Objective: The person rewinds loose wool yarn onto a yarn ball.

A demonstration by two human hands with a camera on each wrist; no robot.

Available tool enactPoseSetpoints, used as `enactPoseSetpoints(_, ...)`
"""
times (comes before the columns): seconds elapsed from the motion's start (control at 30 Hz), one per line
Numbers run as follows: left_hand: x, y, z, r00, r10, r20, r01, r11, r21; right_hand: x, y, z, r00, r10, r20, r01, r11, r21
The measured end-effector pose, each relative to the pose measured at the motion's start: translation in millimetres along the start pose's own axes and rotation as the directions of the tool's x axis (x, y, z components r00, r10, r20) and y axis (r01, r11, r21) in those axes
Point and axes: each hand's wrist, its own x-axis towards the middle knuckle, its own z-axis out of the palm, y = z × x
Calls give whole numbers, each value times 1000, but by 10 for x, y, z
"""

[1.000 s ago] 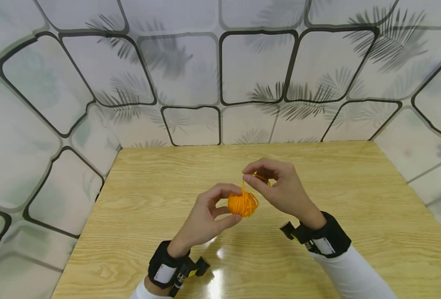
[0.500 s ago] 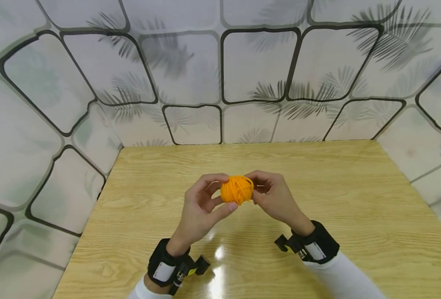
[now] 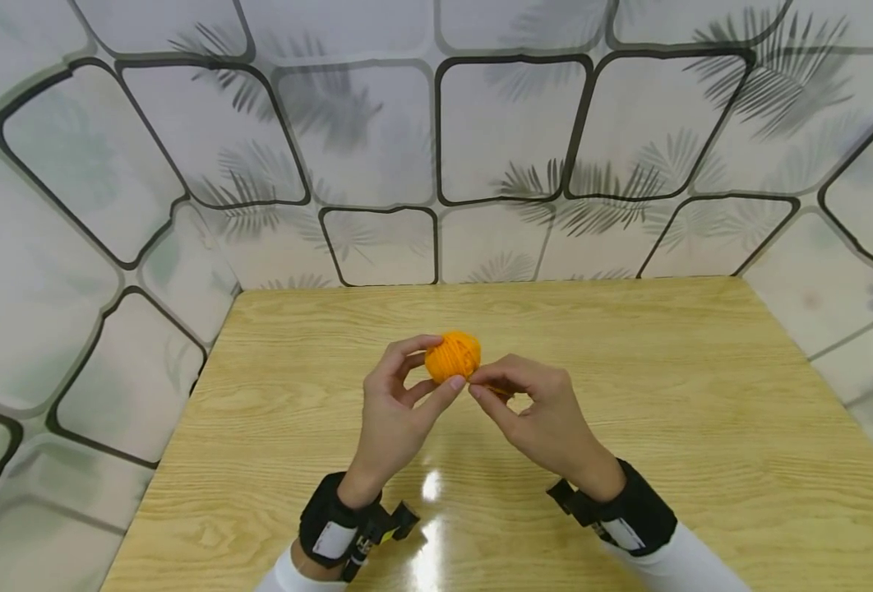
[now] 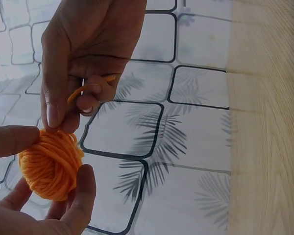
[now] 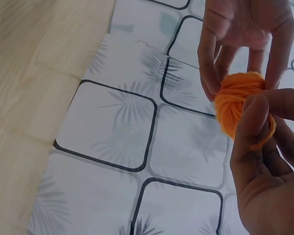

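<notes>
An orange ball of yarn (image 3: 453, 355) is held above the table by my left hand (image 3: 399, 411), its thumb and fingertips gripping the ball's sides. Close to the ball's lower right, my right hand (image 3: 543, 407) pinches a strand of the yarn between thumb and index finger. In the left wrist view a loose yarn end (image 4: 77, 93) runs from that pinch across the curled fingers. The right wrist view has the wound ball (image 5: 231, 105) partly hidden behind the right thumb, with a short loop of strand (image 5: 270, 134) below it.
A light wooden table (image 3: 296, 345) lies under both hands, with a glare spot near its front. Patterned panels (image 3: 510, 131) stand behind and at the sides. Each wrist wears a black strap with a small camera (image 3: 340, 526).
The right hand has come down from above the ball, passed by its right side, and is now at its lower right. The left hand has raised the ball slightly and shifted it left.
</notes>
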Motion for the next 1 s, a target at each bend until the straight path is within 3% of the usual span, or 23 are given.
enactPoseSetpoints(0.13,-8,-2,-1,1000,-21,18,20,1000,17,55,-30,-32,996,-81,-29,79,994,-70)
enactPoseSetpoints(0.3,-21,-12,-7,998,-43,44,42,999,13,95,-37,-65,991,-127,-33,122,986,-115)
enactPoseSetpoints(0.57,-32,27,-29,986,-86,144,87,996,-3,171,-43,-133,993,-114,-19,112,988,-104)
enactPoseSetpoints(0.73,-31,49,-47,973,-80,216,92,995,-46,211,-71,-180,999,-48,26,50,996,-69)
enactPoseSetpoints(1.0,-40,47,-82,963,-27,268,42,998,-48,237,-79,-214,989,131,71,-133,991,33)
